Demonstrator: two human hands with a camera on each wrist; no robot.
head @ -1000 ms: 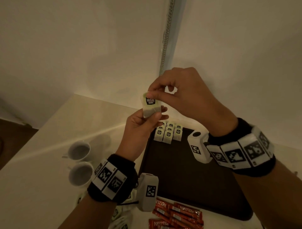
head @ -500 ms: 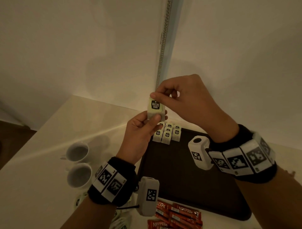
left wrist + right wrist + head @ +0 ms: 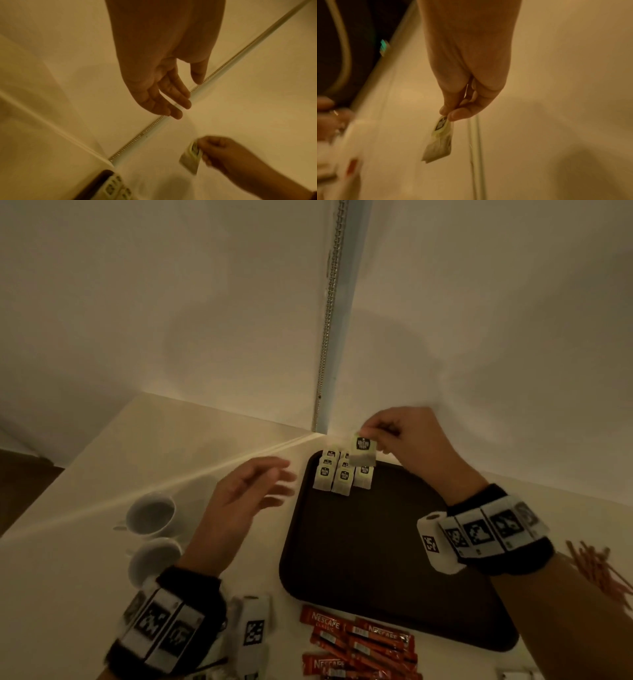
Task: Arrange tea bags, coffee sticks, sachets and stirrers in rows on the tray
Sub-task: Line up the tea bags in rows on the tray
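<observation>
My right hand pinches a pale tea bag by its top edge and holds it just above the far left corner of the dark tray. The same tea bag hangs from thumb and forefinger in the right wrist view, and shows as a blurred tea bag in the left wrist view. Several tea bags lie in short rows in that tray corner. My left hand hovers left of the tray, fingers spread and empty; the left wrist view shows the left hand relaxed.
Red coffee sticks lie in a heap in front of the tray. Brown stirrers are scattered at the right. Two white cups stand on the table at the left. Walls meet in a corner right behind the tray.
My left hand has let go of the tea bag and drawn back to the left. My right hand has carried the bag down and right, over the tray's far corner.
</observation>
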